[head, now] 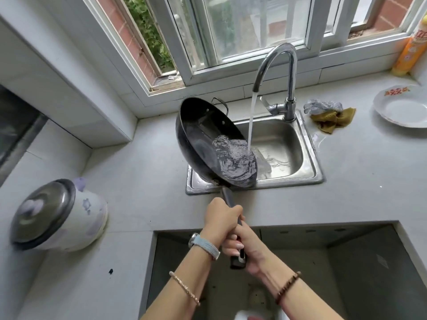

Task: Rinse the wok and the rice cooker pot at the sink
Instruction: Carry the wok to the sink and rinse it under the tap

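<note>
wok (203,144) tipped rightward, handle (227,197) toward person | left hand (219,215), right hand (247,248) grip handle

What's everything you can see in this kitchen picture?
wok: one, black, tilted over the sink, water inside
faucet: one, chrome, behind the sink, running
sink: one, steel, set in the counter
rice cooker: one, white with purple flowers, lid on, counter left
cloths: two, grey and mustard, right of the faucet
plate: one, white, counter right
bottle: one, orange-yellow, far right corner
left hand: one, grips the wok handle, nearer the pan
right hand: one, grips the handle end
</note>
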{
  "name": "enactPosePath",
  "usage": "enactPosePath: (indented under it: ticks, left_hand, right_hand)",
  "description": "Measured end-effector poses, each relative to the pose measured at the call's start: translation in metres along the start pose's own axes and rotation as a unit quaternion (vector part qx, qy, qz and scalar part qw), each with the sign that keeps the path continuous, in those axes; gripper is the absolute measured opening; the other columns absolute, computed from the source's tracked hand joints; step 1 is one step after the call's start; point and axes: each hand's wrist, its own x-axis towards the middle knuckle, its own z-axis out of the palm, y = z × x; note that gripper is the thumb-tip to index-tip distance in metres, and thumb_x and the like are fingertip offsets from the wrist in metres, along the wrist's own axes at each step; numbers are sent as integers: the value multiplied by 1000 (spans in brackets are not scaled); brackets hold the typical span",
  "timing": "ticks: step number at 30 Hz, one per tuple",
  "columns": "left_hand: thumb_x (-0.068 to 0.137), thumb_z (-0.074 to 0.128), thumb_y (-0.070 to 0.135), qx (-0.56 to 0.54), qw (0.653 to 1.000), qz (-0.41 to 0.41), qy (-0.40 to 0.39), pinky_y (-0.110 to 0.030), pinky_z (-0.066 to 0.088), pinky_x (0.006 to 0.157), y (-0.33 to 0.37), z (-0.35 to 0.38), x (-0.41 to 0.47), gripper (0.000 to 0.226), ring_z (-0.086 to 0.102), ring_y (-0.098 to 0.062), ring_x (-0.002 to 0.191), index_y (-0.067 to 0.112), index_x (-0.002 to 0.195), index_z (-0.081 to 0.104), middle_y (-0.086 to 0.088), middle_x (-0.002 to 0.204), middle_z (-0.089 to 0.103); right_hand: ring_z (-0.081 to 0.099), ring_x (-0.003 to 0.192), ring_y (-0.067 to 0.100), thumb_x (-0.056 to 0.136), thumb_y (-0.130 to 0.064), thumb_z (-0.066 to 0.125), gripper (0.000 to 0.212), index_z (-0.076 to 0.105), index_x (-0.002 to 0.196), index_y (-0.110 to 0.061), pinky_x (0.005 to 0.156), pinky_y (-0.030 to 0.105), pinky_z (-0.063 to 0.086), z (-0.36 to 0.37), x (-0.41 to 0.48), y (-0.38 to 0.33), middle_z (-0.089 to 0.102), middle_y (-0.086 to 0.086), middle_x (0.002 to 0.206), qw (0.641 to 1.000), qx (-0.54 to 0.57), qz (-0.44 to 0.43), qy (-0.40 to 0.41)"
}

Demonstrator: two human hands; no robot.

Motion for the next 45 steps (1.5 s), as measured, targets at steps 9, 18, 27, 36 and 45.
enactPosePath:
  ticks: [9, 18, 27, 36, 45]
  left_hand:
    - [71, 62, 25, 64, 994, -23, 83, -25, 43, 60, 6, -22, -2, 23, 64, -22, 72, 7, 81, 72, -3, 72, 70]
    - [69, 63, 28, 59, 989, -1, 137, -31, 50, 66, 14, -34, -13, 26, 64, -24, 76, 7, 85, 65, -2, 74, 66]
    - [71, 61, 28, 80, 984, 23, 160, -39, 54, 75, 23, -47, -24, 30, 65, -26, 81, 7, 91, 56, -5, 84, 68]
    - [79, 61, 27, 91, 975, 43, 198, -29, 39, 58, 35, -58, -35, 28, 61, -22, 79, 8, 96, 50, -1, 82, 69]
    - [75, 64, 26, 45, 980, 53, 185, -33, 50, 62, 41, -63, -43, 29, 63, -21, 76, 6, 95, 57, -3, 81, 66]
  right_hand:
    - [28, 24, 1, 64, 1, 62, 37, 37, 66, -25, 25, 11, 21, 16, 11, -3, 31, -6, 41, 989, 127, 56, -46]
    - [30, 22, 2, 55, -5, 70, 26, 53, 40, -18, 24, 12, 25, 30, 2, -12, 33, -6, 33, 986, 90, 71, -118]
    - [31, 22, 2, 36, -8, 93, 43, 51, 41, -16, 24, 13, 26, 42, -2, -12, 35, -7, 33, 976, 105, 61, -181]
    - [31, 20, 3, 39, -17, 95, 46, 49, 39, -18, 24, 12, 25, 54, -6, -15, 35, -7, 31, 969, 97, 47, -223]
    - [30, 20, 2, 39, -21, 95, 50, 45, 37, -16, 24, 12, 27, 59, -16, -25, 32, -9, 29, 970, 43, 41, -238]
